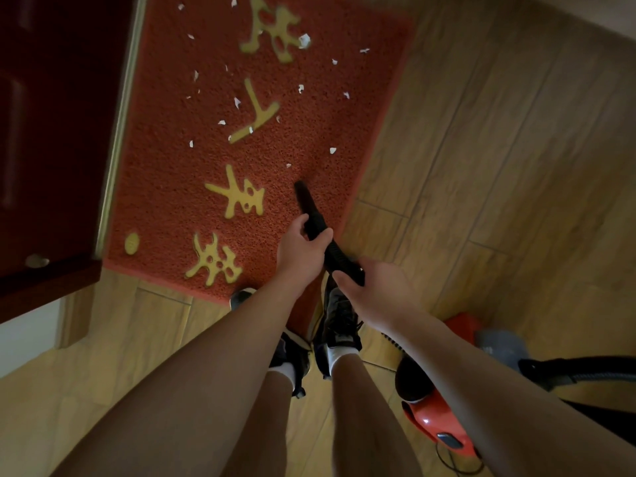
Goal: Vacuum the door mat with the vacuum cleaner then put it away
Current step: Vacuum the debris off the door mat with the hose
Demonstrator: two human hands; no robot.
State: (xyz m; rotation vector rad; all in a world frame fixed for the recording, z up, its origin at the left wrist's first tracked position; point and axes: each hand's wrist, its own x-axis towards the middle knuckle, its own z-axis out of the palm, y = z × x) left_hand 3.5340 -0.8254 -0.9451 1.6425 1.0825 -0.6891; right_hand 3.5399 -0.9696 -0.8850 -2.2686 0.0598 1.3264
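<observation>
At the far left a dark red door is standing along the long edge of the door mat, so the mat is lying right at the threshold where feet would land on it. The mat is red with yellow characters and is spreading across the wooden floor. White paper scraps are lying scattered over its upper and middle part, while the stretch nearest the person is looking bare of them.

Moving right, the left hand is gripping the black nozzle, its fingers wrapping around the tube low down, probably to steer the tip. The tip is pointing up the mat toward the nearest scraps and is appearing to hover at or just above the pile; whether it is touching cannot be told.

Just right of that, the right hand is closing on the upper end of the same tube, its fingers curling around it from the side, seemingly to steady it and push. Below the hands, the person's dark shoes are standing at the mat's near edge, one partly on it.

At the lower right the red vacuum cleaner is sitting on the floor just beside the person's right leg, with its dark hose leading off right. It is probably being kept close so the hose reaches. Judging by the scraps, most of the vacuuming is yet to be done.
</observation>
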